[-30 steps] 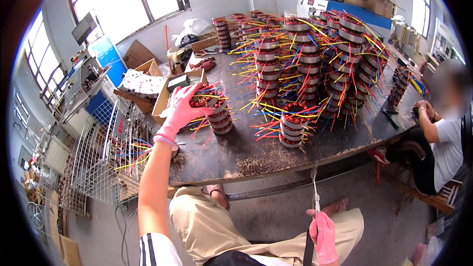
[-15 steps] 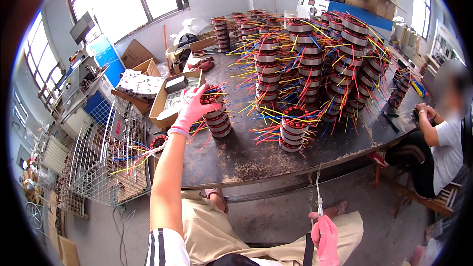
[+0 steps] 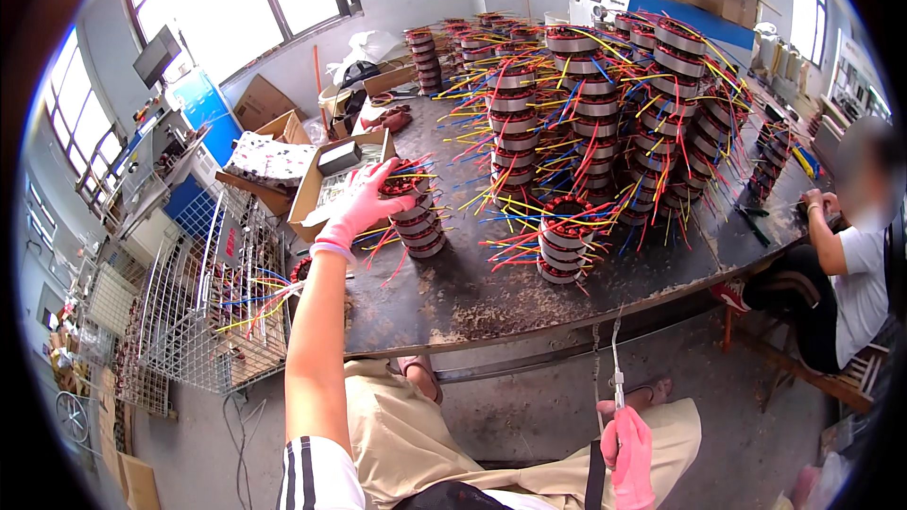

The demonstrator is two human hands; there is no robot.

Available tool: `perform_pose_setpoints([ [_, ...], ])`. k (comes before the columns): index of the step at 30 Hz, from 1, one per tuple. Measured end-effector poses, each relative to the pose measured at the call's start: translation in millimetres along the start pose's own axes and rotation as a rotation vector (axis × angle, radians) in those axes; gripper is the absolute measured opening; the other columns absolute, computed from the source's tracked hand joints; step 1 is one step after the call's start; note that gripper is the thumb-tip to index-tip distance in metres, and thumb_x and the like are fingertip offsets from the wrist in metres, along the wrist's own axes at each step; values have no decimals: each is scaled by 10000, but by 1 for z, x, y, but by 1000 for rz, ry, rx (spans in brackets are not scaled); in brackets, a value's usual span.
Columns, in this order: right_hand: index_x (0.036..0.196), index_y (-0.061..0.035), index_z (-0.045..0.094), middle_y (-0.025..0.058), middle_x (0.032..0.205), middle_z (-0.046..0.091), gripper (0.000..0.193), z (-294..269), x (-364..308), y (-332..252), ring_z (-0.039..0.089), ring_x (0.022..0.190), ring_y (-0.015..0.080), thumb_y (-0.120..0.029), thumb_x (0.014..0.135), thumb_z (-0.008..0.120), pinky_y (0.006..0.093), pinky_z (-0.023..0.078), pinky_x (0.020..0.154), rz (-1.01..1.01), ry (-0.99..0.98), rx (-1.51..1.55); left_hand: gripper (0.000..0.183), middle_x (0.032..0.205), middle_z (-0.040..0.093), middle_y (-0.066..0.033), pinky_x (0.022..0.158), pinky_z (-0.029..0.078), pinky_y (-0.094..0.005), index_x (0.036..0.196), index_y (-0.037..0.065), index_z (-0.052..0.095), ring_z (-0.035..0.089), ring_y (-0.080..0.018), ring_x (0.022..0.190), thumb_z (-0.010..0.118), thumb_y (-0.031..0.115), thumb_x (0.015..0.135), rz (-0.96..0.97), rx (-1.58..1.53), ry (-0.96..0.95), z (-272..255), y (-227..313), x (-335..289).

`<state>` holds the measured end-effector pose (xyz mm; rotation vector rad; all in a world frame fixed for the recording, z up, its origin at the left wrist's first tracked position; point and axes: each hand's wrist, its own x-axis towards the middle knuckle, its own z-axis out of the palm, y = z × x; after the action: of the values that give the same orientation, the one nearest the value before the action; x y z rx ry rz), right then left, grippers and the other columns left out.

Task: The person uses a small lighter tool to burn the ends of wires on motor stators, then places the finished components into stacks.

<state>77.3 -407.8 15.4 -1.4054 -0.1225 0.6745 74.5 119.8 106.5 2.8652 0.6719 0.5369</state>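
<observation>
My left hand, in a pink glove, reaches out to a short stack of motor stators at the left of the table. Its fingers curl over and around the top stator, from which red, yellow and blue wires stick out. Below the table's near edge, my right hand, also in a pink glove, is closed around a slim tool with a thin, bent shaft pointing up. Its exact kind is unclear. Another short stator stack stands by itself near the front middle of the table.
Tall stator stacks with bristling wires crowd the table. A cardboard box lies left of my left hand, above a wire cage. At the right sits a co-worker, near green-handled pliers.
My left hand stays on the stack, its fingers shifted slightly over the top stator. The right hand still holds the tool and has barely moved.
</observation>
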Motion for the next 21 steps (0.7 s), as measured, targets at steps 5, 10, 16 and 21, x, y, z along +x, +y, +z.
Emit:
perform_pose_setpoints([
  [5, 1124, 62, 595, -20, 526, 465, 408, 2, -2, 2, 335, 401, 40, -313, 1051, 453, 221, 231, 383, -1, -28, 39, 637, 1492, 416, -188, 1183, 246, -434, 1458, 183, 468, 311, -337, 1421, 617, 474, 911, 4, -262, -77, -6, -24, -1],
  [10, 1132, 60, 591, -26, 524, 449, 392, 5, -5, -1, 332, 412, 38, -297, 1052, 450, 219, 231, 387, -21, -23, 8, 557, 1485, 428, -180, 1178, 254, -442, 1433, 188, 496, 313, -346, 1417, 564, 470, 957, 62, -87, 36, 5, -14, -4],
  [16, 1145, 51, 593, -32, 535, 443, 385, 11, -7, -2, 321, 424, 35, -293, 1054, 443, 216, 231, 396, 9, -41, 61, 553, 1423, 505, -170, 1154, 280, -443, 1395, 111, 527, 399, -339, 1367, 609, 409, 936, 162, 45, 203, 3, -27, -2],
  [21, 1177, 33, 591, -34, 553, 452, 389, -3, -5, 1, 331, 444, 33, -308, 1054, 452, 211, 231, 405, -21, -36, 85, 436, 1220, 638, -146, 1018, 449, -400, 1174, 31, 640, 582, -316, 1155, 764, 254, 821, 472, -368, 279, 6, 106, -4],
])
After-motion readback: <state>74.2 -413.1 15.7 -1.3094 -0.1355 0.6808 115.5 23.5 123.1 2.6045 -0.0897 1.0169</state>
